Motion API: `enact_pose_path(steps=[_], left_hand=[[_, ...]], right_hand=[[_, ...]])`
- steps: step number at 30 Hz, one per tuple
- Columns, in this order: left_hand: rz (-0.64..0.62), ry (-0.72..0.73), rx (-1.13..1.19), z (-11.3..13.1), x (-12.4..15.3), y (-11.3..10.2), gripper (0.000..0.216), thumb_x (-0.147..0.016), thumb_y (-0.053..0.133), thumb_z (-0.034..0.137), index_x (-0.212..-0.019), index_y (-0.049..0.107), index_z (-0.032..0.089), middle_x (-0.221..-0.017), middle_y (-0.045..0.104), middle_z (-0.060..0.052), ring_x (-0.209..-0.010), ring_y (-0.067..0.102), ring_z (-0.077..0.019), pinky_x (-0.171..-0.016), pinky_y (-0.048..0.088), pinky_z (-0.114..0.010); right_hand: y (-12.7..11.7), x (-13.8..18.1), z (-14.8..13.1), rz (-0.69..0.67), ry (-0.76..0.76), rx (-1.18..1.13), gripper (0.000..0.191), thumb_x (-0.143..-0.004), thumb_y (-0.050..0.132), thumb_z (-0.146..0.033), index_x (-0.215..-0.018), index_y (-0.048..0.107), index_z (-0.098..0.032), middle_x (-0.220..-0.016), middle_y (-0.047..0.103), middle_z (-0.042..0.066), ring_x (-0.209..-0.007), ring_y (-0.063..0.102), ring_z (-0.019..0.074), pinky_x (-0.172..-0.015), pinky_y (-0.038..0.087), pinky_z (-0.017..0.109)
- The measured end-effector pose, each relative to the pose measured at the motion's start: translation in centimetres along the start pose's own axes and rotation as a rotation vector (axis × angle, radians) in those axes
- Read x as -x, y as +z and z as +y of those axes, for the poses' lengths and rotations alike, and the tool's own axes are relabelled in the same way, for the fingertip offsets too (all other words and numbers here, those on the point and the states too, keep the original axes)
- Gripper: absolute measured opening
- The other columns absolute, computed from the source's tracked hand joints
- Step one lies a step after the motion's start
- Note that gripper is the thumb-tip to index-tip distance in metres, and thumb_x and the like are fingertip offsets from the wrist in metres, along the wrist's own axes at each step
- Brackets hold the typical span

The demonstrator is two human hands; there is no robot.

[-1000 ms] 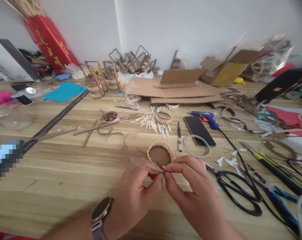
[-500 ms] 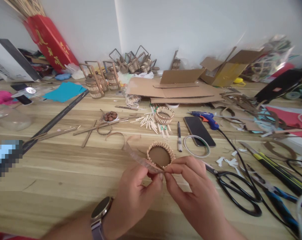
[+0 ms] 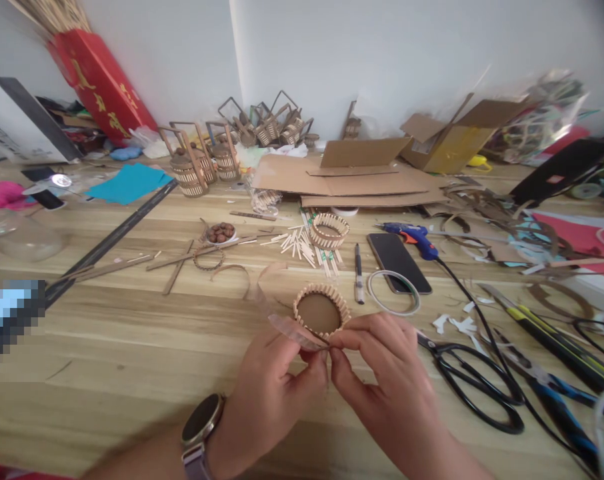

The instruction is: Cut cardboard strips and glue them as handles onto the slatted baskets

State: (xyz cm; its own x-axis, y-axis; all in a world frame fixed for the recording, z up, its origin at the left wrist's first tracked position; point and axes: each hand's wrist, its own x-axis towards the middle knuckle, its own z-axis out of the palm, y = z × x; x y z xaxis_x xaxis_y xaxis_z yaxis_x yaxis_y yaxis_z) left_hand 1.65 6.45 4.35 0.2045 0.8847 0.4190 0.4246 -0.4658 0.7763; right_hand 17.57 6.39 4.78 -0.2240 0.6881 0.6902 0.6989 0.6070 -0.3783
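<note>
Both hands were down low at the near edge of the pale wooden surface (image 3: 132, 347). The left hand (image 3: 277, 393) and the right hand (image 3: 382, 380) met fingertip to fingertip, and each grip was pressed together, thumb against forefinger, pinching the near end of a thin translucent brownish strip (image 3: 292, 328). The pinch sat just in front of a small round basket of pale upright sticks (image 3: 322, 310). The basket stood on its brown base with its mouth facing straight up. It looked to be touching the fingers, or nearly so, though the view there was too crowded to be sure.

The strip's long axis ran from the pinch away to the person's left and slightly towards the far wall. It lay low over the surface, and its free end curled up and back on itself well left of the basket.

As for the risks, the strip looked flimsy. A tug with the two grips working against each other could have torn or creased it right at the pinch. If it was sticky, the loose curl could have folded onto itself or caught on the surface. The basket was light, so a stray knuckle could have shoved or tipped it. The black-handled scissors (image 3: 475, 380) lay just beside the right hand, within reach of a careless wrist.
</note>
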Motion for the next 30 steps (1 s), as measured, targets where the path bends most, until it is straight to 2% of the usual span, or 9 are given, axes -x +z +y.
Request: enact_pose_path(steps=[6, 18, 24, 30], left_hand=[[-0.025, -0.051, 0.005, 0.25, -0.05, -0.1, 0.013, -0.084, 0.054, 0.012, -0.076, 0.062, 0.018, -0.073, 0.065, 0.002, -0.07, 0.061, -0.0117, -0.065, 0.045, -0.021], [-0.013, -0.017, -0.005, 0.07, -0.06, -0.01, 0.013, -0.085, 0.055, 0.011, -0.078, 0.062, 0.019, -0.074, 0.066, 0.001, -0.071, 0.062, -0.012, -0.066, 0.045, -0.021], [-0.037, -0.039, 0.056, 0.3, -0.05, -0.15, 0.013, -0.085, 0.054, 0.011, -0.077, 0.061, 0.02, -0.073, 0.066, 0.002, -0.069, 0.061, -0.0119, -0.065, 0.045, -0.021], [-0.074, -0.077, 0.125, 0.26, 0.06, -0.28, 0.013, -0.086, 0.053, 0.015, -0.077, 0.061, 0.019, -0.074, 0.065, 0.001, -0.07, 0.061, -0.0128, -0.065, 0.045, -0.023]], right_hand=[[-0.16, -0.19, 0.11, -0.012, 0.014, -0.027, 0.014, -0.088, 0.055, -0.011, -0.081, 0.06, -0.022, -0.077, 0.063, 0.0, -0.075, 0.058, 0.0168, -0.072, 0.037, 0.034], [-0.22, -0.22, 0.15, 0.002, 0.008, -0.027, 0.013, -0.087, 0.056, -0.012, -0.082, 0.061, -0.022, -0.077, 0.064, 0.001, -0.073, 0.059, 0.0172, -0.072, 0.039, 0.034], [-0.22, -0.36, -0.01, 0.017, 0.02, -0.054, 0.014, -0.086, 0.055, -0.01, -0.08, 0.06, -0.022, -0.074, 0.063, -0.001, -0.071, 0.058, 0.0153, -0.068, 0.039, 0.033], [-0.06, -0.15, -0.08, 0.029, 0.041, -0.032, 0.015, -0.086, 0.053, -0.009, -0.079, 0.057, -0.022, -0.075, 0.061, -0.001, -0.072, 0.057, 0.0159, -0.071, 0.038, 0.034]])
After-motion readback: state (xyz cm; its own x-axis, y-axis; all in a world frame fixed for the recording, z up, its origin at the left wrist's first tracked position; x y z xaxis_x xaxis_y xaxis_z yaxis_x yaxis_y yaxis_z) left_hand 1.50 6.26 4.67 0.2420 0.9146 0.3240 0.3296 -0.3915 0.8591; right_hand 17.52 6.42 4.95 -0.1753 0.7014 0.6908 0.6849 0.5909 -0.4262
